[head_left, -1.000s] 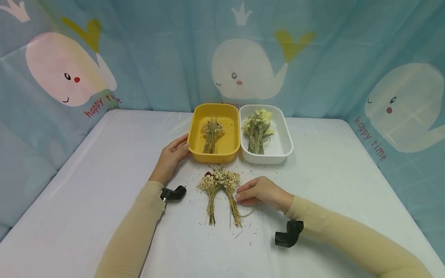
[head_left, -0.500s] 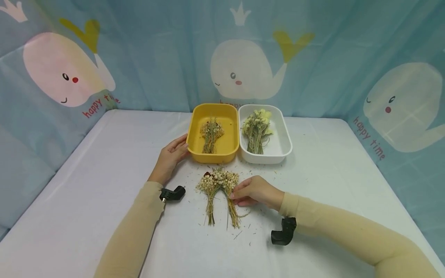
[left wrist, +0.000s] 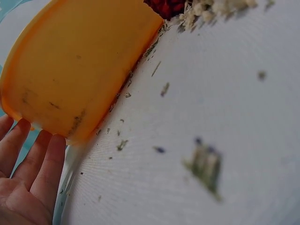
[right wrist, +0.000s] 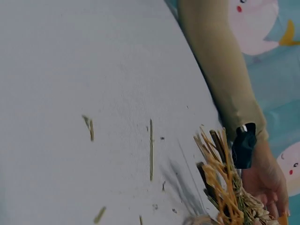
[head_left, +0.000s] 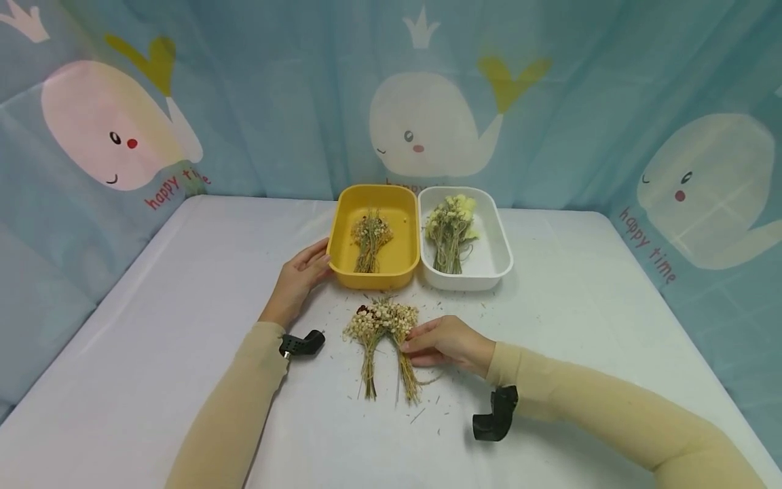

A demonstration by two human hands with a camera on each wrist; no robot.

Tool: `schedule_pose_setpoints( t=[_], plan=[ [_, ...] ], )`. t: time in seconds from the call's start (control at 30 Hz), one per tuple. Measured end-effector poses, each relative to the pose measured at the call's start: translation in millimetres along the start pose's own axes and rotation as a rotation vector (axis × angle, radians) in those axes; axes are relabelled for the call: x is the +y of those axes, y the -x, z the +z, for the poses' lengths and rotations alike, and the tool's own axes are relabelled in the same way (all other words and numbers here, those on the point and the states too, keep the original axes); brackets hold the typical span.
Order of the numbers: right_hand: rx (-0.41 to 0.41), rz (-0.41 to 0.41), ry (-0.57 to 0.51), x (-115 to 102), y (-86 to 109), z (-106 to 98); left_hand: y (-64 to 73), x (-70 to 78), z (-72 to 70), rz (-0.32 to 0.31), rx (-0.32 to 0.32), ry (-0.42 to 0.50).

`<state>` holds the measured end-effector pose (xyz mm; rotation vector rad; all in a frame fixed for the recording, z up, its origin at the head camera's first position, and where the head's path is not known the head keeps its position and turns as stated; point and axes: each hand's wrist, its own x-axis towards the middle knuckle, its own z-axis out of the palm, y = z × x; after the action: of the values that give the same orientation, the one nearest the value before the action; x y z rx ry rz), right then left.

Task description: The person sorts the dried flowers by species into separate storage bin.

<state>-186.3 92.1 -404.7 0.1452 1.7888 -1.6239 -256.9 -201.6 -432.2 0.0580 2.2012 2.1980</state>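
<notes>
My left hand (head_left: 294,284) rests its outstretched fingertips on the left side of the yellow box (head_left: 374,280), seen in the left wrist view as straight fingers (left wrist: 49,171) against the wall. In the head view my right hand (head_left: 451,343) pinches the stems of the right bunch of dried flowers (head_left: 408,377), just under its cream heads. Its tied stems (right wrist: 220,176) cast a shadow on the table in the right wrist view. Beside it lies the left bunch of dried flowers (head_left: 368,356), cream with a dark red bloom; the two bunches' heads overlap.
Inside the yellow box lies another dried bunch (head_left: 370,241). The white box (head_left: 497,248) adjoins it on the right, holding pale yellow dried flowers (head_left: 451,231). Stem scraps (head_left: 418,415) litter the white table around the bunches. A blue whale-print curtain (head_left: 293,102) stands behind.
My right hand has moved left, from beside the right bunch onto its stems, and its fingers now pinch them. The left hand has stayed at the yellow box.
</notes>
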Motion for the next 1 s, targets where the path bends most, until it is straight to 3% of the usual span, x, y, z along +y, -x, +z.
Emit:
schedule_pose_setpoints(
  t=[0.27,0.73,1.0],
  plan=[
    [0.036,0.004,-0.013,2.0,1.3,1.2,0.5,-1.0,-1.5,0.008,-0.004,0.029],
    [0.002,-0.057,0.022,5.8,25.1,-21.2,0.2,1.8,1.5,0.006,-0.01,0.005],
    [0.001,-0.097,0.027,3.9,29.2,-28.4,1.1,-0.4,-0.4,-0.003,-0.004,0.037]
  ],
)
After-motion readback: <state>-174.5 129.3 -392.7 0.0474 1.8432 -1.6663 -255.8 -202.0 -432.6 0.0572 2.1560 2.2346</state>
